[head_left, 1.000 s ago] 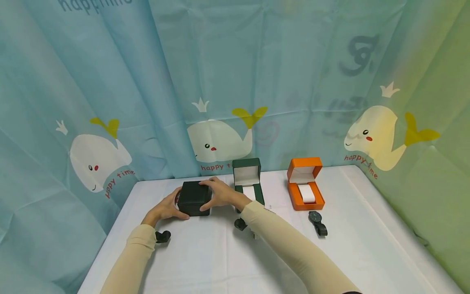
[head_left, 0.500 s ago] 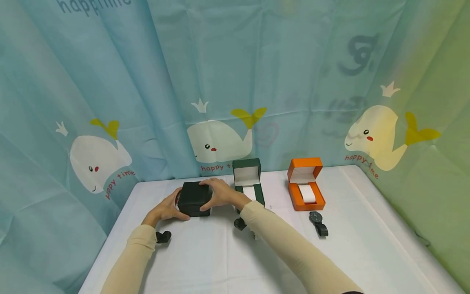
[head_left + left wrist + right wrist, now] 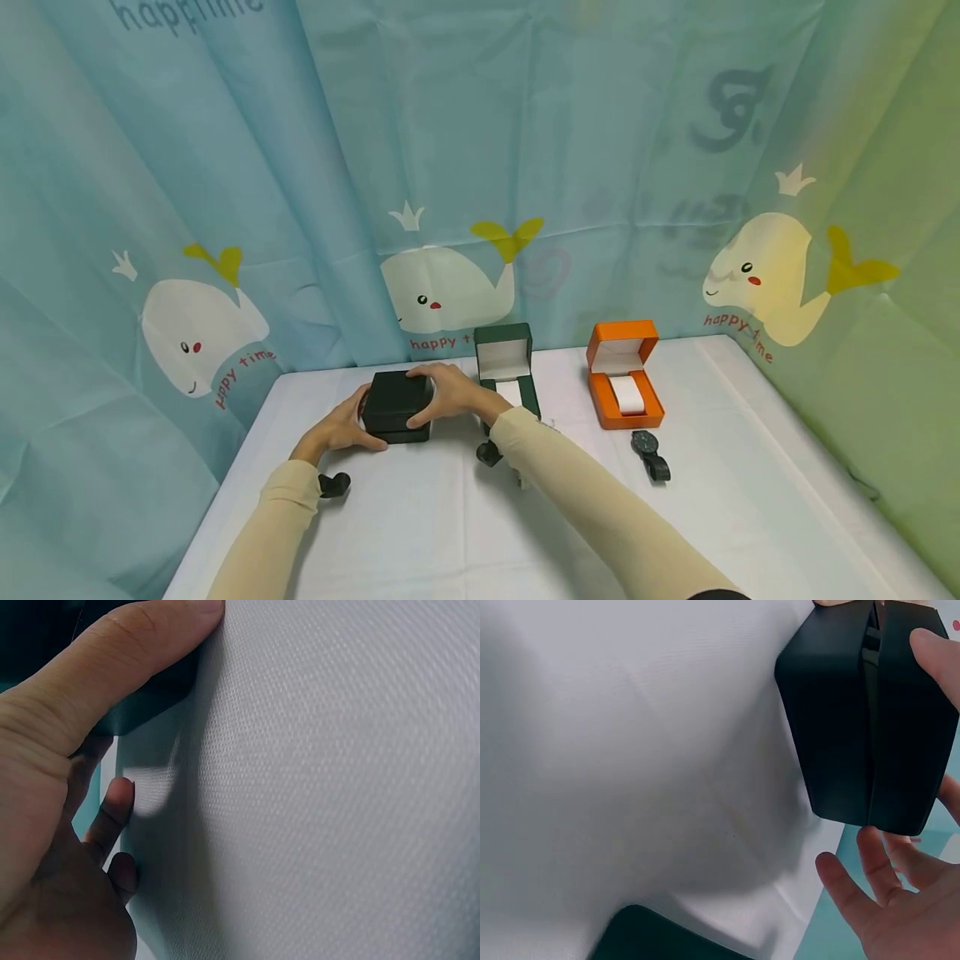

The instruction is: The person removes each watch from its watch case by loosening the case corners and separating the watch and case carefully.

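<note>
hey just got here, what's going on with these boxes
A person's left hand grips a square black leather-look box near its base while the right hand holds its lid, a narrow gap showing between lid and base. Farther right, a dark green box and an orange box stand open; a black wristwatch lies in front of the orange one.

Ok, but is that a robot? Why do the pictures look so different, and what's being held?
No robot: a person's bare left hand and right hand hold a black box on a white table. The wide picture comes from a camera on the head, looking forward and down. The two close-ups come from a camera on each wrist. The right wrist's picture shows a thin gap under the box's lid. To the right stand an open green box and an open orange box; a black watch lies in front of the orange one.
</note>
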`<state>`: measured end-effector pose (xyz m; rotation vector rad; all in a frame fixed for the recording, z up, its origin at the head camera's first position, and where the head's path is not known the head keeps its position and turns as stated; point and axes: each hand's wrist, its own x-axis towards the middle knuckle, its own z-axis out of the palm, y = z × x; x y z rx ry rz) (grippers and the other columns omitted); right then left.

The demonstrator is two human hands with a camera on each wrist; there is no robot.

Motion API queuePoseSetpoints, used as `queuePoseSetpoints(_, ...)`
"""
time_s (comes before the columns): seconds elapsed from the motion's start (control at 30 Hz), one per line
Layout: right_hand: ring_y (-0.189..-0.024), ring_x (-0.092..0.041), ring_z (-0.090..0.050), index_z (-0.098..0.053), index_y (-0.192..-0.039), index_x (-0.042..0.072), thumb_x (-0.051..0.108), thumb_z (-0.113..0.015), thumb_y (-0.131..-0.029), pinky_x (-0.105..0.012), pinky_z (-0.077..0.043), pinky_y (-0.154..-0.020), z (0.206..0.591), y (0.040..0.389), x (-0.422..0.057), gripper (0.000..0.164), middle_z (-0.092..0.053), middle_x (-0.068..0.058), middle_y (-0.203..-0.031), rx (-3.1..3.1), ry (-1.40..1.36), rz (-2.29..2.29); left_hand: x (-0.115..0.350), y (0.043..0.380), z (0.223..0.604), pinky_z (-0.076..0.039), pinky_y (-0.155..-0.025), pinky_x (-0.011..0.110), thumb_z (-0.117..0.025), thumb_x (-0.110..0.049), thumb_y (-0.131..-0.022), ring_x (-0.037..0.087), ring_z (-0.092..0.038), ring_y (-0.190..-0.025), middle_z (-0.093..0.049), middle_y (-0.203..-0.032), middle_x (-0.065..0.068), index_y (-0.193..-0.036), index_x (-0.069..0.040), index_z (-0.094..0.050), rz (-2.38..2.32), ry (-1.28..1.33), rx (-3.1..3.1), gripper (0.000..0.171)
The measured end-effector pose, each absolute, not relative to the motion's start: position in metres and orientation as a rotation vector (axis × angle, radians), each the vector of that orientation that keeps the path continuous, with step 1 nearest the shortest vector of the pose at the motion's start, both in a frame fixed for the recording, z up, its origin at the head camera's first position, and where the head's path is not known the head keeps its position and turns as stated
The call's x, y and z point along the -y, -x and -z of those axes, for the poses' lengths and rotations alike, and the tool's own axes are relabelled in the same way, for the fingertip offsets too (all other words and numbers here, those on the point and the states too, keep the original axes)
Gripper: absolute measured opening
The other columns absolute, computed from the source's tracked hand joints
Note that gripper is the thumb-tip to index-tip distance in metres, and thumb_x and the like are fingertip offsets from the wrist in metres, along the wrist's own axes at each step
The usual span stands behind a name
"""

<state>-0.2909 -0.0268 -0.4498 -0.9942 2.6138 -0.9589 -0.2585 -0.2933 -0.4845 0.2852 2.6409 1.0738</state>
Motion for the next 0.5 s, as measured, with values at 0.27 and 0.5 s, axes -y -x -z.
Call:
queuePoseSetpoints(0.27,-0.142,-0.022,-0.045,-0.056,-0.148,0.027,0.048,-0.09,-0.074,-0.048,-0.04,-0.112,0.4476,0.2951,0.0245,0.085,-0.048,-0.003,-0.156,-2.549,0.882,1.031,0.2919,0.2555,0.4831,-0.017,-0.117,0.069,-0.099,-0.026,-0.067,0.05,-0.019,-0.15,-0.018,-0.166,0.029,-0.163,-0.001,-0.01,-1.049,-0.221,-2.629,0.133)
queuePoseSetpoints(0.5,-0.143,-0.023,-0.043,-0.058,-0.146,0.032,0.051,-0.089,-0.075,-0.051,-0.04,-0.112,0.4456,0.2976,0.0233,0.08,-0.045,-0.005,-0.157,-2.49,0.774,1.119,0.2929,0.2574,0.4845,-0.015,-0.118,0.068,-0.099,-0.023,-0.067,0.048,-0.019,-0.151,-0.019,-0.166,0.026,-0.164,-0.002,-0.01,-1.062,-0.304,-2.648,0.133)
